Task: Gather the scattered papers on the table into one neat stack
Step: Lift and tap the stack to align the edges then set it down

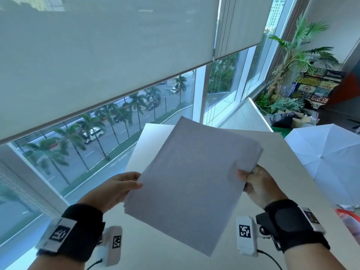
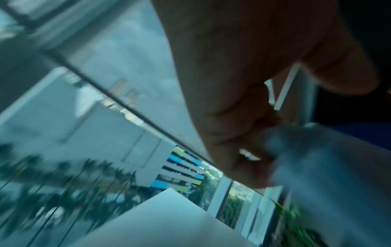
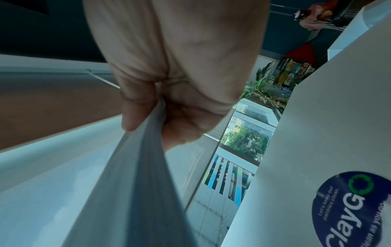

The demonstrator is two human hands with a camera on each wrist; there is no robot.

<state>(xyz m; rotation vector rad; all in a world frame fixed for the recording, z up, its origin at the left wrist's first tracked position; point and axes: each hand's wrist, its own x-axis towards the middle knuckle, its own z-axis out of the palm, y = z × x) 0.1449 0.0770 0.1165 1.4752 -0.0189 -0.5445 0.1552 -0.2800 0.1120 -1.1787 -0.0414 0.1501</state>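
A stack of white papers (image 1: pixel 191 182) is held tilted in the air above the pale table (image 1: pixel 292 172), one corner pointing toward the window. My left hand (image 1: pixel 137 180) pinches the stack's left edge, thumb on the near face and fingers behind. On the opposite edge, my right hand (image 1: pixel 246 175) grips the sheets between thumb and curled fingers. The right wrist view shows that hand (image 3: pixel 148 107) pinching the sheets' edges (image 3: pixel 131 183), which fan slightly. The left wrist view is blurred, and the left hand (image 2: pixel 243 117) appears there with its fingers curled.
An open white umbrella (image 1: pixel 321 162) lies off the table's right side, with a red-rimmed object (image 1: pixel 348 213) near it. A round blue sticker (image 3: pixel 349 208) is stuck to the tabletop. Large windows with lowered blinds (image 1: pixel 97 65) stand behind, and potted plants (image 1: pixel 296 55) stand in the far right corner.
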